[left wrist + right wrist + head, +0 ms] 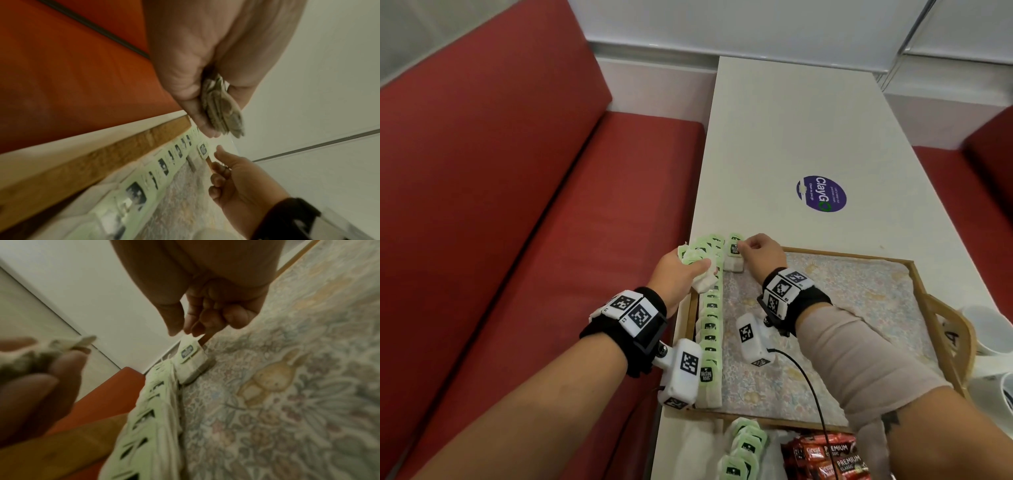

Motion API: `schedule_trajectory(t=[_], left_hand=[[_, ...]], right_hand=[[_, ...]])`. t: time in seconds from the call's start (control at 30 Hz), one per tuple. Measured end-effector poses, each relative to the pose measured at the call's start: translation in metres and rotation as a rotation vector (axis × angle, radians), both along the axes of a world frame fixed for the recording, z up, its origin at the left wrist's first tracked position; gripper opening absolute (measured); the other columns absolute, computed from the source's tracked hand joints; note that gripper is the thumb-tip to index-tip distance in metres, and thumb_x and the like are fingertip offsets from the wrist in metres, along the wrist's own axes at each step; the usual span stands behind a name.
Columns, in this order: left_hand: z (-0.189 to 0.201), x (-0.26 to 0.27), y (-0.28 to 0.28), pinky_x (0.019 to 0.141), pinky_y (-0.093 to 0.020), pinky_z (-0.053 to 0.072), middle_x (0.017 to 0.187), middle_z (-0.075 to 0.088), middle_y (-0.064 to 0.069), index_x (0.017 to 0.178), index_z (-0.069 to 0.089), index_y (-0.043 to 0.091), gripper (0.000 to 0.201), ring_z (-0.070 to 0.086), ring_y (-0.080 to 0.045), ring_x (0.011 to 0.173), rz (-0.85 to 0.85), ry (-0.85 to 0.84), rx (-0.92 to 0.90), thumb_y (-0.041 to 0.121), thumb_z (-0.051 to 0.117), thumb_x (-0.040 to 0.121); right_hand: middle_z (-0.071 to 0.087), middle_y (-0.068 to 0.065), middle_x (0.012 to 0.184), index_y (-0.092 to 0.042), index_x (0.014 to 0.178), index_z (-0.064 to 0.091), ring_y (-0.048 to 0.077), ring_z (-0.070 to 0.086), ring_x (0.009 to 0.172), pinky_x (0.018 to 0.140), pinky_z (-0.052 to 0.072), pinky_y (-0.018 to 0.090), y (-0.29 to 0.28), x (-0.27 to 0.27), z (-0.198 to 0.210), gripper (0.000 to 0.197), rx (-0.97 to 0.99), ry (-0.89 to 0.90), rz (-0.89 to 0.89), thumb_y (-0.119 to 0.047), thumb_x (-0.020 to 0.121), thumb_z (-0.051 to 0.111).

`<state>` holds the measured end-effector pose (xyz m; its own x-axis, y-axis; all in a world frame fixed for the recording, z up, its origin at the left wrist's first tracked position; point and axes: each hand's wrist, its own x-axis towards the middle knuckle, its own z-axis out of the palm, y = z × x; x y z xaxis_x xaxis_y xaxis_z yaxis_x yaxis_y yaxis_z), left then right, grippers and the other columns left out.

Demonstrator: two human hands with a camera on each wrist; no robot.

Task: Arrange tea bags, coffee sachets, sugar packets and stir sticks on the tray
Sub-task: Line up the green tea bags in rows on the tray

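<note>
The left hand (681,270) is gripping a thick bundle of pale green-tagged tea bags (700,253) at the middle left of the head view, its fingers (197,112) curled around the stack, above the far left corner of the wooden tray with a floral cloth liner (914,274). The right hand (762,251) is sitting just to the right of it, its thumb and first fingers (174,318) pinching the top of a single white tea bag with a green tag (734,255), the other fingers curled in. That bag is standing tilted at the far left corner of the tray, its lower edge touching the liner, just beside the far end of a row of overlapping green-tagged tea bags (710,329) that is lying along the tray's left rim. The tray is resting on the white bench (808,120), which is filling the centre and upper right of the frame. Below the tray, at the bottom centre, a loose heap of more green tea bags (744,448) is lying beside red coffee sachets (822,455). A round purple sticker (822,193) is lying on the bench beyond the tray. White mugs (986,332) are standing at the right edge, just beside the tray's handle. A red upholstered seat (500,205) is filling the left of the frame.
</note>
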<state>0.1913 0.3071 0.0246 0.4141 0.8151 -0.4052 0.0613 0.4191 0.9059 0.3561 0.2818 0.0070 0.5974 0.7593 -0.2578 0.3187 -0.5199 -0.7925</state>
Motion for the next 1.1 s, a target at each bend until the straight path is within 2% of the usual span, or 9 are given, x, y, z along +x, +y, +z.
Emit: schedule_trajectory(t=[0.1,0.17,0.27,0.33,0.43,0.67,0.8,0.9,1.1], left_hand=[[-0.002,0.000,0.000,0.096,-0.047,0.049,0.108,0.069,-0.012,0.099,0.064,0.015,0.020,0.065,-0.029,0.102,0.016,0.011,0.008,-0.002,0.059,0.088],[-0.002,0.000,0.001,0.096,-0.049,0.049,0.109,0.068,-0.014,0.104,0.063,0.012,0.022,0.065,-0.031,0.103,0.020,0.020,0.014,-0.002,0.060,0.088],[-0.001,0.000,0.001,0.095,-0.051,0.049,0.106,0.069,-0.013,0.104,0.063,0.011,0.023,0.066,-0.031,0.101,0.009,0.029,0.033,-0.002,0.061,0.086],[0.000,0.000,0.001,0.095,-0.051,0.049,0.108,0.069,-0.014,0.107,0.063,0.009,0.024,0.065,-0.032,0.102,-0.010,0.036,0.045,-0.002,0.061,0.086],[0.001,0.000,0.000,0.096,-0.050,0.049,0.110,0.069,-0.015,0.113,0.062,0.007,0.028,0.065,-0.032,0.105,-0.028,0.036,0.052,-0.001,0.061,0.086],[0.001,0.000,0.000,0.095,-0.048,0.050,0.106,0.068,-0.015,0.098,0.064,0.014,0.020,0.065,-0.031,0.101,-0.014,0.051,0.057,-0.002,0.059,0.088],[0.000,0.000,0.000,0.093,-0.043,0.051,0.098,0.069,-0.009,0.092,0.063,0.017,0.021,0.065,-0.030,0.098,0.000,0.052,0.051,-0.003,0.058,0.089],[-0.002,0.000,0.000,0.092,-0.043,0.051,0.102,0.069,-0.011,0.094,0.063,0.016,0.019,0.065,-0.030,0.099,0.010,0.057,0.054,-0.002,0.059,0.088],[0.001,0.002,-0.001,0.090,-0.040,0.052,0.102,0.068,-0.012,0.101,0.062,0.010,0.019,0.066,-0.027,0.094,0.012,0.032,0.043,-0.003,0.057,0.089]], right_hand=[[0.058,-0.002,0.067,-0.014,0.080,0.065,0.004,0.049,0.053,0.060,0.040,0.025,-0.009,-0.009,0.014,0.022,0.118,0.148,0.156,-0.026,0.095,0.054],[0.057,-0.001,0.066,-0.011,0.084,0.068,-0.003,0.043,0.042,0.050,0.038,0.016,-0.013,-0.014,0.023,0.026,0.136,0.225,0.228,-0.028,0.096,0.052],[0.057,0.001,0.068,-0.004,0.089,0.066,-0.003,0.043,0.038,0.043,0.035,0.010,-0.014,-0.018,0.030,0.021,0.156,0.285,0.238,-0.023,0.094,0.057],[0.057,0.001,0.067,-0.008,0.083,0.064,-0.004,0.044,0.038,0.042,0.035,0.009,-0.013,-0.019,0.031,0.013,0.186,0.318,0.221,-0.016,0.091,0.060],[0.057,0.001,0.067,-0.012,0.075,0.061,-0.005,0.046,0.038,0.042,0.036,0.009,-0.013,-0.019,0.032,0.016,0.208,0.339,0.209,-0.011,0.091,0.061],[0.054,-0.002,0.071,-0.015,0.076,0.050,0.007,0.051,0.040,0.042,0.036,0.016,-0.012,-0.011,0.029,0.021,0.253,0.327,0.133,-0.012,0.097,0.050],[0.053,-0.001,0.066,-0.017,0.075,0.045,0.009,0.051,0.039,0.046,0.038,0.024,-0.009,-0.002,0.022,0.022,0.226,0.231,0.042,-0.014,0.097,0.046],[0.052,0.003,0.063,-0.016,0.073,0.045,0.009,0.051,0.036,0.046,0.040,0.025,-0.007,0.003,0.012,0.023,0.134,0.188,-0.001,-0.013,0.096,0.045],[0.055,0.005,0.065,-0.018,0.066,0.044,0.023,0.056,0.054,0.047,0.043,0.028,-0.007,0.004,-0.005,0.029,-0.058,0.094,0.040,-0.015,0.095,0.048]])
